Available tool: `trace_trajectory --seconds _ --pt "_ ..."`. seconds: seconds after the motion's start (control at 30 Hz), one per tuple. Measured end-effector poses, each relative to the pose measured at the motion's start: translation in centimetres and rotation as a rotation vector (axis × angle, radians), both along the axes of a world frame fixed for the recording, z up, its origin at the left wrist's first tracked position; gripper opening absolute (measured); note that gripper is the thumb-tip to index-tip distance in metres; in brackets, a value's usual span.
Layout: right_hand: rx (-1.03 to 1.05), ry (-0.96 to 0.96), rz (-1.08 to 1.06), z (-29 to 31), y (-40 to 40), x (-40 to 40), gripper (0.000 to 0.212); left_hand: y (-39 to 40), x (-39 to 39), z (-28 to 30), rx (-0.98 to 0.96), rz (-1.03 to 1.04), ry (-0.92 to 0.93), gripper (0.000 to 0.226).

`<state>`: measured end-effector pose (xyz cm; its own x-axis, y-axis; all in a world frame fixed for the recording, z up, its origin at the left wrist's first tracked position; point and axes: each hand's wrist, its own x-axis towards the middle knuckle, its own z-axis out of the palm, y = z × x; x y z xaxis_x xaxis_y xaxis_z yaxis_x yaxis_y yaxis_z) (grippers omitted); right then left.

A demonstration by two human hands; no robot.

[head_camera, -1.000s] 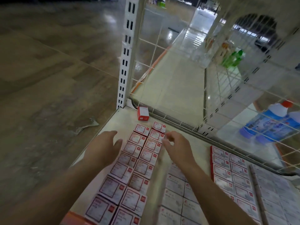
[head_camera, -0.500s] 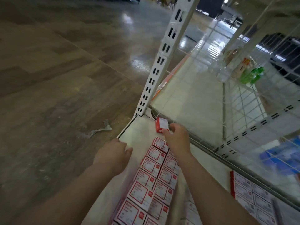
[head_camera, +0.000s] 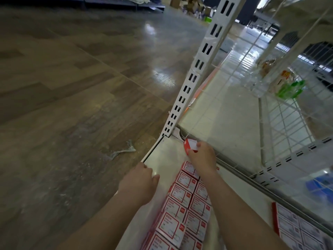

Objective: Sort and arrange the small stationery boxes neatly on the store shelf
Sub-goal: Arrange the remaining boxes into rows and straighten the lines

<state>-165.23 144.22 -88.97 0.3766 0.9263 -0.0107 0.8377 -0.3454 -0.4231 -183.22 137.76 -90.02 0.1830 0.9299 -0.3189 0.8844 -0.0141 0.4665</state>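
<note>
A person's right hand (head_camera: 201, 157) pinches a single small red-and-white stationery box (head_camera: 190, 146) between thumb and fingertips at the far corner of a white store shelf (head_camera: 165, 159), just right of centre in the frame. The box is tilted, its red side turned toward the lower left, and sits close to the foot of the slotted white upright post (head_camera: 196, 73) that rises toward the top of the frame. Whether the box touches the shelf cannot be told.

The left hand (head_camera: 138, 184), at lower centre, rests at the shelf's left edge with fingers loosely curled and nothing in them.

Below the right hand, 2 rows of matching boxes (head_camera: 183, 206) lie flat, label up, side by side, running toward the bottom edge of the frame. The right forearm crosses over part of the right-hand row. Another block of boxes (head_camera: 295, 226) with paler labels sits at the lower right corner, well apart from the 2 rows.

A white wire grid (head_camera: 281, 123) backs the shelf on the right; through it, green bottles (head_camera: 290, 89) show at the upper right and a blurred blue shape at the right edge. A scrap of grey litter (head_camera: 122, 151) lies on the wood-patterned floor (head_camera: 72, 87) at left centre.
</note>
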Motion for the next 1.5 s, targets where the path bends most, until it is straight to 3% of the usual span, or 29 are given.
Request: trace_trajectory --seconds 0.17,0.37,0.47,0.6,0.73,0.9,1.07,1.2,1.5 --pt "0.061 0.081 0.02 2.3 -1.5 0.4 0.023 -0.5 0.0 0.1 0.016 0.067 -0.157 0.039" --pt "0.165 0.224 0.077 4.1 -5.4 1.0 0.034 -1.4 0.7 2.4 0.014 0.202 -0.34 0.039" --pt "0.143 0.371 0.068 5.0 -7.8 1.1 0.029 -2.1 1.0 3.6 0.047 0.182 -0.429 0.041" --pt "0.115 0.529 0.116 5.8 -11.1 1.4 0.016 -3.4 1.8 4.8 -0.112 0.07 -0.663 0.048" --pt "0.078 0.655 0.067 5.8 -13.5 1.9 0.011 -4.7 2.7 5.4 -0.079 -0.02 -0.63 0.05" --pt "0.014 0.817 -0.065 5.2 -15.5 2.8 0.015 -5.7 3.8 6.6 0.071 -0.111 -0.506 0.03" --pt "-0.066 0.917 -0.05 5.0 -16.9 3.6 0.025 -6.2 4.3 6.8 -0.006 -0.126 -0.54 0.021" --pt "-0.054 0.937 -0.015 4.8 -17.8 4.1 0.026 -6.6 4.6 6.9 -0.051 -0.067 -0.58 0.007" --pt "-0.018 0.986 0.028 4.5 -18.5 3.7 0.021 -6.7 4.5 7.1 -0.245 0.241 -0.798 0.012"
